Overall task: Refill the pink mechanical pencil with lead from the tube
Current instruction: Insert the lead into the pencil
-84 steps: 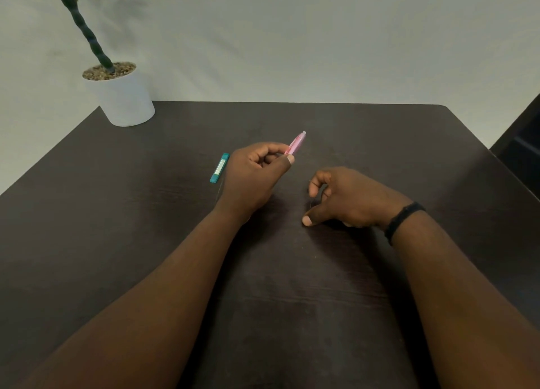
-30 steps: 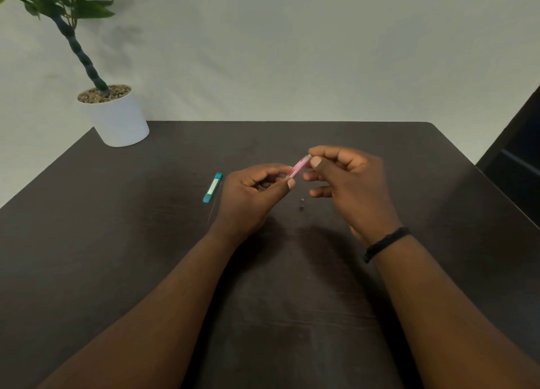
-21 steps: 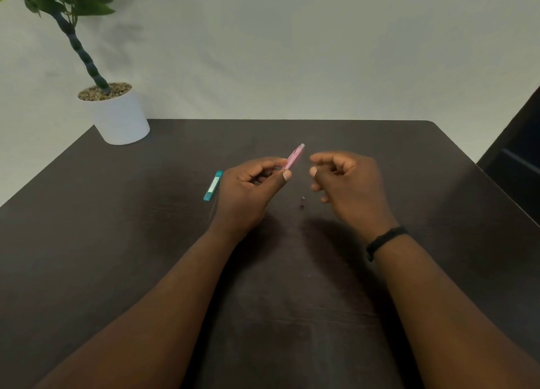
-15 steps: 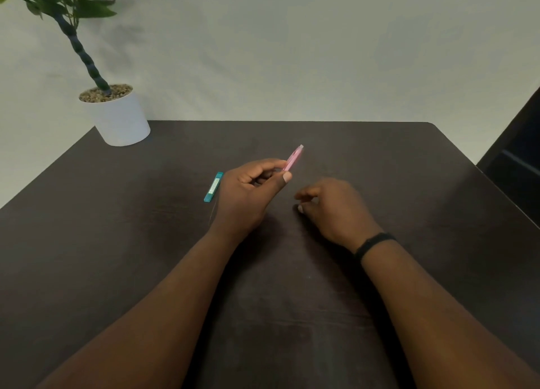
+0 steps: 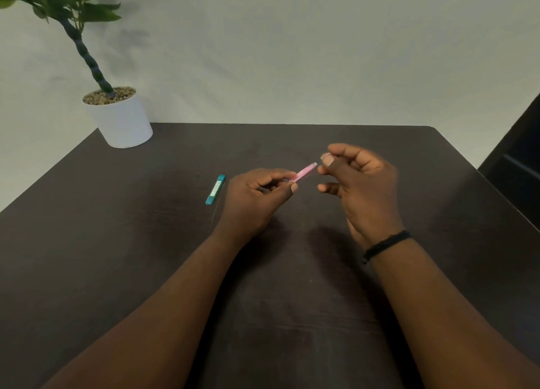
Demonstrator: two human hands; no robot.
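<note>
My left hand grips the pink mechanical pencil by its lower part, so the upper end points up and right. My right hand hovers just right of that end, thumb and forefinger pinched together at the pencil's tip. Whatever is in the pinch is hidden by the fingertips. The teal lead tube lies flat on the dark table, just left of my left hand. A thin faint line lies on the table below the tube.
A white pot with a green plant stands at the table's far left corner. A black piece of furniture stands beyond the right edge. A pale wall lies behind the table.
My right hand dropped to a small dark piece on the table, then rose back to the pencil's upper end. That piece no longer shows on the table. My left hand kept the pencil.
</note>
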